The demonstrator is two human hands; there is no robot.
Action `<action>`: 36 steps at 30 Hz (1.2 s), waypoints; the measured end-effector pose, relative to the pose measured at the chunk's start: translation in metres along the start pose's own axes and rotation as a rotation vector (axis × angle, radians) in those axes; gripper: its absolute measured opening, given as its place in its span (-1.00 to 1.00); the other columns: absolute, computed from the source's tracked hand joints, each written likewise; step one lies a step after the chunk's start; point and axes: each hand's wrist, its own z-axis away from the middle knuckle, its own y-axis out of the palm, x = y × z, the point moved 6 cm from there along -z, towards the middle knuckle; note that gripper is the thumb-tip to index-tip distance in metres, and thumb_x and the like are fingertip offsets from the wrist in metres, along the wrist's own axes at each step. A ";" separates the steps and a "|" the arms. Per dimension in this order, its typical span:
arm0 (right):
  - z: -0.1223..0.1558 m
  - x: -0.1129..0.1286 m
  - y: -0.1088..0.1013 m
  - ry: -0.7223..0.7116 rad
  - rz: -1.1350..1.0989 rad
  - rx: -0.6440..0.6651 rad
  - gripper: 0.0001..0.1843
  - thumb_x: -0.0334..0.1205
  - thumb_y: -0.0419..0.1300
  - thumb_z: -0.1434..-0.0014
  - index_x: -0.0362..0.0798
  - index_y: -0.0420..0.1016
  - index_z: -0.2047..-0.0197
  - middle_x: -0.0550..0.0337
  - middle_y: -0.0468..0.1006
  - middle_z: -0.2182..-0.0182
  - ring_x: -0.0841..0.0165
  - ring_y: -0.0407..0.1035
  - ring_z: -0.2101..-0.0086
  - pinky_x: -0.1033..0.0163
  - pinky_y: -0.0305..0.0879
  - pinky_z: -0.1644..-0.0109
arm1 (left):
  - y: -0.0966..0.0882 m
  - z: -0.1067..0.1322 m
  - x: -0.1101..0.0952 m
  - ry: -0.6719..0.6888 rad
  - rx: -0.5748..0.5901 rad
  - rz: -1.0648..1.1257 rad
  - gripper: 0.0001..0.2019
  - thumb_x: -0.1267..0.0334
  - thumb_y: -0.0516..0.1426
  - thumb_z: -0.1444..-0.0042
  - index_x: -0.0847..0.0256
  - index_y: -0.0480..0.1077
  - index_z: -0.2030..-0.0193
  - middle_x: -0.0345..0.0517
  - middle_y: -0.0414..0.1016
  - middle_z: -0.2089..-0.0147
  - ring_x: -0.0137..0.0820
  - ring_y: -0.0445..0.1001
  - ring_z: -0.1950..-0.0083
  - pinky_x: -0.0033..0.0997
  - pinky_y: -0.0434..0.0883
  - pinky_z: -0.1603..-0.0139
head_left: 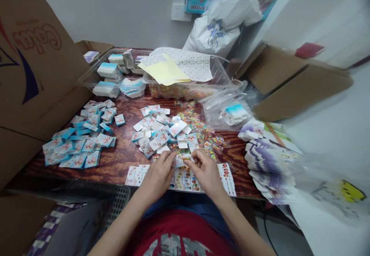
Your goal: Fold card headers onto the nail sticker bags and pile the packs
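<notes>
My left hand [158, 175] and my right hand [205, 171] meet at the near edge of the dark wooden table [121, 159]. Together their fingers pinch one small white and blue box [182, 159]. Under my hands lie sticker sheets [185, 181] with coloured prints. Just beyond my fingers is a loose heap of small flat boxes [162, 130], mixed with tiny colourful packets [199, 127]. On the left, finished boxes with a red hand print [83, 140] are laid in rows.
A big brown carton [34, 63] stands at the left. Behind are clear tubs [185, 86] with yellow paper [164, 71], stacks of box blanks [110, 74], and a white sack [222, 21]. At the right lie purple blanks [268, 163], plastic bags [228, 109] and more cartons [291, 82].
</notes>
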 end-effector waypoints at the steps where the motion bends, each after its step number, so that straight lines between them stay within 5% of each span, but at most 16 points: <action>1: -0.001 -0.006 0.001 0.069 -0.086 0.073 -0.71 -0.09 0.29 -0.02 -0.01 0.28 0.51 0.32 0.24 0.58 0.41 0.13 0.54 0.31 0.03 0.46 | 0.002 0.002 0.000 0.001 0.016 0.015 -0.50 0.48 0.02 -0.22 0.18 0.09 -0.29 0.12 0.29 -0.16 -0.17 0.40 -0.16 -0.14 0.45 -0.09; 5: 0.001 -0.027 0.002 0.321 -0.385 0.298 -0.55 0.06 0.41 0.14 -0.02 0.25 0.50 0.44 0.17 0.68 0.53 -0.01 0.66 0.38 -0.13 0.59 | 0.004 0.006 -0.008 0.013 0.054 0.037 -0.51 0.44 0.02 -0.25 0.17 0.07 -0.30 0.13 0.27 -0.19 -0.15 0.39 -0.16 -0.12 0.46 -0.08; 10: 0.009 -0.036 -0.002 0.434 -0.458 0.337 -0.53 0.16 0.36 0.08 -0.02 0.32 0.40 0.42 0.28 0.72 0.57 -0.05 0.73 0.40 -0.22 0.65 | 0.002 0.005 -0.016 0.007 0.086 0.043 -0.50 0.48 0.00 -0.23 0.14 0.08 -0.29 0.09 0.29 -0.18 -0.15 0.38 -0.15 -0.09 0.46 -0.07; 15: 0.006 -0.032 -0.001 0.243 -0.283 0.215 -0.64 0.06 0.32 0.01 -0.04 0.37 0.51 0.34 0.29 0.64 0.46 0.13 0.61 0.34 0.04 0.53 | 0.005 0.006 -0.012 -0.007 0.126 0.082 -0.52 0.49 0.01 -0.23 0.17 0.10 -0.27 0.11 0.28 -0.16 -0.14 0.40 -0.11 -0.07 0.47 -0.04; 19: 0.004 -0.018 0.002 0.028 -0.126 0.102 -0.76 -0.11 0.29 -0.02 -0.04 0.43 0.56 0.15 0.44 0.36 0.27 0.35 0.27 0.21 0.23 0.18 | 0.009 0.008 -0.006 -0.015 0.120 0.124 -0.50 0.52 0.01 -0.21 0.17 0.10 -0.28 0.11 0.28 -0.16 -0.15 0.38 -0.14 -0.06 0.45 -0.08; 27: 0.004 -0.021 0.016 0.143 -0.418 0.283 -0.78 -0.08 0.30 -0.09 -0.03 0.53 0.47 0.04 0.45 -0.10 0.12 0.32 -0.07 0.07 0.15 -0.12 | 0.000 0.007 -0.002 -0.016 0.066 0.207 -0.47 0.50 0.03 -0.21 0.10 0.11 -0.30 0.09 0.27 -0.18 -0.17 0.36 -0.17 -0.07 0.42 -0.11; 31: -0.008 -0.013 0.016 0.060 -0.314 0.320 -0.81 -0.15 0.21 -0.14 -0.02 0.57 0.43 0.05 0.47 -0.07 0.13 0.32 -0.06 0.04 0.12 -0.15 | -0.003 0.002 -0.001 -0.042 -0.004 0.238 -0.51 0.49 0.07 -0.19 0.13 0.19 -0.25 0.08 0.30 -0.14 -0.17 0.37 -0.16 -0.06 0.40 -0.14; 36: -0.026 0.006 0.018 -0.046 -0.075 0.388 -0.81 -0.25 0.16 -0.12 -0.04 0.53 0.48 0.15 0.53 0.36 0.24 0.39 0.26 0.15 0.23 0.11 | 0.006 -0.001 0.006 -0.205 -0.126 0.468 -0.71 0.34 0.13 -0.19 0.16 0.35 -0.06 -0.01 0.39 0.01 -0.24 0.48 0.03 -0.15 0.49 0.00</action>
